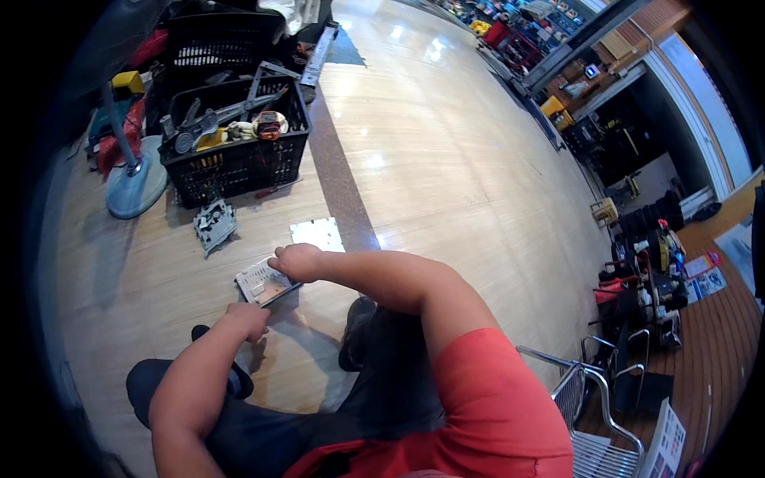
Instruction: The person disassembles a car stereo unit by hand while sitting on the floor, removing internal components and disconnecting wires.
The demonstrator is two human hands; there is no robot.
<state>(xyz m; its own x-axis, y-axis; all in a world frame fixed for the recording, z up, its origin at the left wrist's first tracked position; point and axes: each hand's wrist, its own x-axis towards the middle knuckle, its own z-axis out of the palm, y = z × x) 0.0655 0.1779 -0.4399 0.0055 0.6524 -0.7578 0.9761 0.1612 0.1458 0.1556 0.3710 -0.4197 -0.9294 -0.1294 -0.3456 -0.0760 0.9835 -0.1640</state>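
Between my knees I hold a flat, silvery slotted metal casing [261,280], tilted a little above the floor. My left hand [249,320] is closed at its near corner. At its far right edge my right hand [296,263] is closed too, fingers curled over the rim. The undersides of both grips are hidden. Just beyond my right hand a whitish metal plate [317,233] lies flat on the floor. To the far left of the casing rests a grey metal mechanism [215,225] with cut-outs, apart from both hands.
A black plastic crate [231,171] full of tools stands ahead on the left, a screwdriver [276,189] by its base. Beside it is a round grey stand base [137,187]. A metal chair [594,398] stands at my right. Shelves with goods [542,32] line the far right.
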